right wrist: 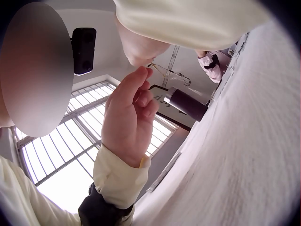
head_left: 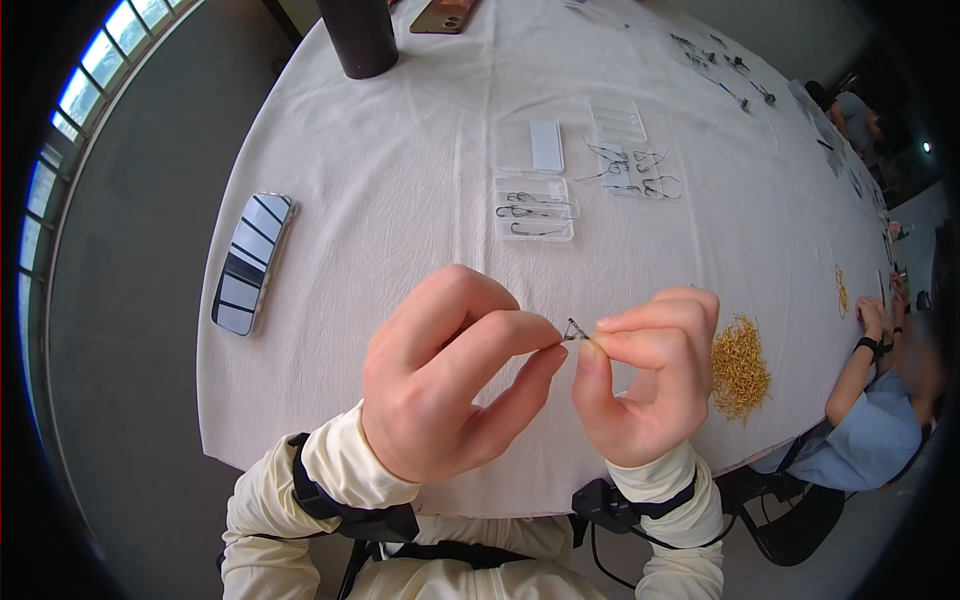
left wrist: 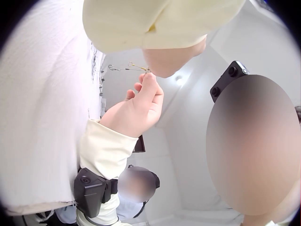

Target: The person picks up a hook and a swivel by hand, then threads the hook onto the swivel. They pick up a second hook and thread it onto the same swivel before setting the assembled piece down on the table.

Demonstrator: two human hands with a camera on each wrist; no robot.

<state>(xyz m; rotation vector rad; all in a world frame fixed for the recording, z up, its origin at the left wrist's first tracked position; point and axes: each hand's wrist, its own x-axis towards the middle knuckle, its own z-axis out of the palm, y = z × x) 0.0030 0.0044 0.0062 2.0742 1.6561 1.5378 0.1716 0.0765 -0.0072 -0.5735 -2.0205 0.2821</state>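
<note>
In front of my chest, above the table, both hands meet fingertip to fingertip. My left hand (head_left: 455, 380) pinches a fishing hook rig (head_left: 573, 331) between thumb and forefinger. The right hand (head_left: 652, 372) pinches the same rig from the other side. The wrist views show more of it: a dark fishing hook (left wrist: 113, 68) and a thin gold wire piece (left wrist: 133, 64) stick out past the fingertips. Where the two parts meet is hidden by the fingers. Beyond the hands, a clear box (head_left: 537, 236) holds several dark fishing hooks.
A heap of small gold metal pieces (head_left: 741, 368) lies right of the right hand. Further back, hooks with lines lie across a second clear box (head_left: 620, 118). A phone (head_left: 252, 265) rests at the left, a dark tumbler (head_left: 358, 40) stands behind, and another person (head_left: 870, 420) sits at right.
</note>
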